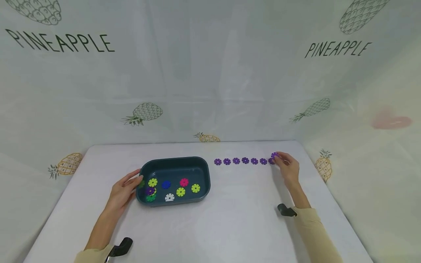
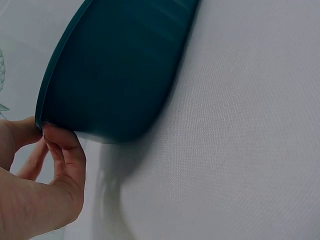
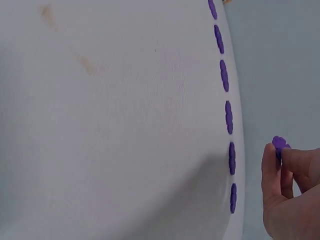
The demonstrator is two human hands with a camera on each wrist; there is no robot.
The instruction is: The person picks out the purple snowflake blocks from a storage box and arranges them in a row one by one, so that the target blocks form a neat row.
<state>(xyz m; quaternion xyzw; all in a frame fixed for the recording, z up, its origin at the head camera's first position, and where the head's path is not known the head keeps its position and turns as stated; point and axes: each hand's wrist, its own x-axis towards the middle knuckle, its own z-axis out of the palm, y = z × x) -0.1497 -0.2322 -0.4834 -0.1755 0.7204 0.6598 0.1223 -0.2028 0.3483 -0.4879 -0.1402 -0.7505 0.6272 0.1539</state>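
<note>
My left hand pinches the left rim of a dark teal tray between thumb and fingers. In the left wrist view, the tray's outer wall rises above the white cloth, with its rim between the thumb and fingers. My right hand pinches a purple snowflake disc by its edge, raised above the table. Just below it lies the right end of a straight row of several purple snowflake discs. The right wrist view shows the held disc between thumb and fingertips, apart from the row.
Inside the tray lie loose snowflake discs: yellow, blue, pink, white, green and purple. A white cloth covers the table. A pineapple-print curtain hangs behind its back edge.
</note>
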